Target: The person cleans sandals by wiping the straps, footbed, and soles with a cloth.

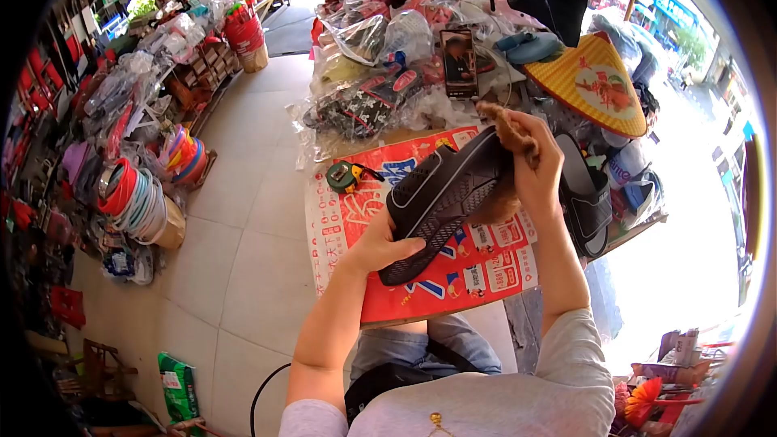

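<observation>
A black slide sandal (445, 202) is tilted above the table with its patterned sole showing. My left hand (382, 244) is closed around its lower end, the thumb lying along the sole. At the sandal's upper end, my right hand (541, 163) pinches a fuzzy brown cloth (514, 133) that touches the sandal's edge. More of the brown material hangs behind the sandal. Another black slide sandal (584, 202) lies at the table's right side, near my right forearm. A green and black tape measure (344, 177) rests left of the sandal in hand.
A red printed sheet (388, 299) covers the table's near part. Behind it are a phone (459, 65), plastic-wrapped footwear (364, 105) and a yellow conical hat (595, 85). Leftward, beyond the tiled floor (235, 194), stand goods and stacked basins (137, 202).
</observation>
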Available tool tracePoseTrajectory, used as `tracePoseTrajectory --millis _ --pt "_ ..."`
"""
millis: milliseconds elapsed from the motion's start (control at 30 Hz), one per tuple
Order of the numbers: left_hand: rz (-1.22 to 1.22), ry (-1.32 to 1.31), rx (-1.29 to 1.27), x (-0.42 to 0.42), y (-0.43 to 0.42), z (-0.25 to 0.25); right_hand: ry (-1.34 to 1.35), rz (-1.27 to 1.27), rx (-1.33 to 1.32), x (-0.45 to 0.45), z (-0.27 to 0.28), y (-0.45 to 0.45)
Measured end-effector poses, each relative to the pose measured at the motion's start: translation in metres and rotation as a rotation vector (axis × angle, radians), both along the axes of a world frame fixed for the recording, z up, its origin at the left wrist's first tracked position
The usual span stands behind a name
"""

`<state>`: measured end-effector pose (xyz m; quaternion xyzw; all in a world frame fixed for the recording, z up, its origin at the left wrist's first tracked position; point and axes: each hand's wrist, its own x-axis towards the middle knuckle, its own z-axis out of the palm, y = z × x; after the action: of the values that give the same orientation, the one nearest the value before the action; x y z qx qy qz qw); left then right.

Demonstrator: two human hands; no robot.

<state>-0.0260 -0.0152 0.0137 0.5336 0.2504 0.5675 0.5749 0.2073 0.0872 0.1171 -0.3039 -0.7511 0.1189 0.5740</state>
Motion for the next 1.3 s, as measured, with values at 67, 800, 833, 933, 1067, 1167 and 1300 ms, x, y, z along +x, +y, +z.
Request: tracePoseTrajectory --millis 67,800,833,933,1067,1167,1300 --pt "0.001 0.019 0.024 0.004 -0.001 -0.001 -0.111 -0.097 0.308 -0.002 0.007 -0.008" --pt "-0.169 -0.685 -0.412 0.003 0.011 -0.010 -0.224 0.123 0.213 -0.041 -0.038 -0.013" --pt "-0.174 -0.684 -0.412 0.003 0.013 -0.019 -0.250 0.032 0.150 -0.046 -0.036 -0.002" --pt "-0.206 -0.685 -0.422 0.000 0.020 -0.032 -0.264 0.046 0.063 -0.061 -0.059 -0.004" --pt "-0.449 -0.898 -0.527 -0.003 0.028 -0.044 -0.386 0.395 0.074 -0.059 -0.078 -0.052" --pt "-0.702 -1.000 -0.374 0.000 0.037 -0.052 -0.543 0.621 0.030 -0.051 -0.057 -0.076" --pt "-0.330 -0.960 -0.529 0.009 0.019 -0.019 -0.303 0.211 0.006 -0.057 -0.048 -0.036"
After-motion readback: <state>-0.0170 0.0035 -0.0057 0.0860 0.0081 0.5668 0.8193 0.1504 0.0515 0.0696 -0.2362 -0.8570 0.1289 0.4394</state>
